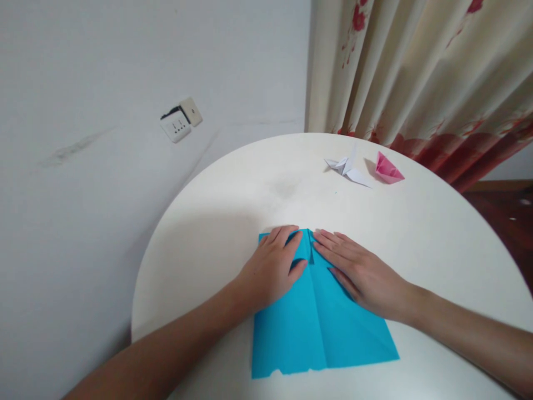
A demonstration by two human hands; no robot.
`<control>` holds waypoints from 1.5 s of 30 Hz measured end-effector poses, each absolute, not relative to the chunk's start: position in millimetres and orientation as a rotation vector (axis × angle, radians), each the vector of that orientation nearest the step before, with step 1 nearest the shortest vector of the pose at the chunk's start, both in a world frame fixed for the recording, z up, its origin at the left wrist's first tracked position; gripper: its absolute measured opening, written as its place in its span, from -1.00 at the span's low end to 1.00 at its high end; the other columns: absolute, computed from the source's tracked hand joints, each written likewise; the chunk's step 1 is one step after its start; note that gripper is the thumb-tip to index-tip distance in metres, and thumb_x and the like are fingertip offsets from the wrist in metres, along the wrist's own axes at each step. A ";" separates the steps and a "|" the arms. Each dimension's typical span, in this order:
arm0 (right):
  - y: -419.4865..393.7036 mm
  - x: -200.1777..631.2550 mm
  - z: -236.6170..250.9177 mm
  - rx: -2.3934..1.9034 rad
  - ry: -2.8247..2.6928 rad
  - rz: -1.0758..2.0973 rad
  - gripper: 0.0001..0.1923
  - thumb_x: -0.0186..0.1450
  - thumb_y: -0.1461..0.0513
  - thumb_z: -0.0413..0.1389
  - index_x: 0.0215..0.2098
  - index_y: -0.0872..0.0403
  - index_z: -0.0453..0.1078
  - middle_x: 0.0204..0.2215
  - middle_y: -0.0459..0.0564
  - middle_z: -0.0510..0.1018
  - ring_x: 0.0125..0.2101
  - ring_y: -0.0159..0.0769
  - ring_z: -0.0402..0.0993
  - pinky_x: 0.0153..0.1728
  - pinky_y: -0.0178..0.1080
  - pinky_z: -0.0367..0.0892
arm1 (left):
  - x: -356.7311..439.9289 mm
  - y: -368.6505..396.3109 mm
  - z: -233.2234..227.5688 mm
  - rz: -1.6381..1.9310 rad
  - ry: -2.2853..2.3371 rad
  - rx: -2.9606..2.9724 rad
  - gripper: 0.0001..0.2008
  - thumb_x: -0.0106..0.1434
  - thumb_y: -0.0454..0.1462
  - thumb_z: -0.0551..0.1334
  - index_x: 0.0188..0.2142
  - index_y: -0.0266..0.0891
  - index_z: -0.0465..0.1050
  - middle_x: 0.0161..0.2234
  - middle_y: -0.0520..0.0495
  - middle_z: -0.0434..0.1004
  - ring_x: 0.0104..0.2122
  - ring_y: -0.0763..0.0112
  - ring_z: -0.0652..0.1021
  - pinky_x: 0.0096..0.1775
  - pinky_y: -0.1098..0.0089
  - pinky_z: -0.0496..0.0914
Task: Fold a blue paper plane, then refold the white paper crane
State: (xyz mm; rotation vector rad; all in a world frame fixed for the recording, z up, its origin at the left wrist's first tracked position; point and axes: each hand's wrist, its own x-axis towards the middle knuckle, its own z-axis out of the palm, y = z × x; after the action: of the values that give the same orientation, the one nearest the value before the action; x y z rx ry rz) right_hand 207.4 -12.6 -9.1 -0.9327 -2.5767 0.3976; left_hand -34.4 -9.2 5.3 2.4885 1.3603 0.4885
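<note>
Blue paper (316,328) lies pressed under flat, unclenched left hand (272,269) and right hand (360,272).

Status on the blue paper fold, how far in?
Early stage. Done: the blue sheet has a centre crease and its far corners look folded inward. In hand: left hand and right hand lie flat on those flaps, pressing them against the white table. Left: the near part of the sheet is still flat, unlike the finished white and pink paper models.

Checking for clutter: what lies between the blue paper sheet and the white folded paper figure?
Only bare round white table between blue paper sheet and white folded paper figure, head view.
</note>
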 end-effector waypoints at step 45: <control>-17.8 207.1 2.8 -0.785 -2.802 0.395 -0.16 0.39 -0.08 0.01 0.44 0.15 -0.16 0.40 0.19 -0.08 0.39 -0.03 -0.14 0.38 0.14 -0.19 | -31.6 -10.3 16.9 0.232 1.385 2.641 -0.54 0.42 -0.20 0.06 0.27 -0.18 0.18 0.23 -0.22 0.25 0.20 0.08 0.29 0.12 0.05 0.29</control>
State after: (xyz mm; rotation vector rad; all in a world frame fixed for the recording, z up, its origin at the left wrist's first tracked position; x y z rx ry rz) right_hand 207.1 -17.8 2.8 -0.7848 -2.8021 0.3953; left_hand -31.6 -10.3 16.9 2.6411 1.3848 0.2323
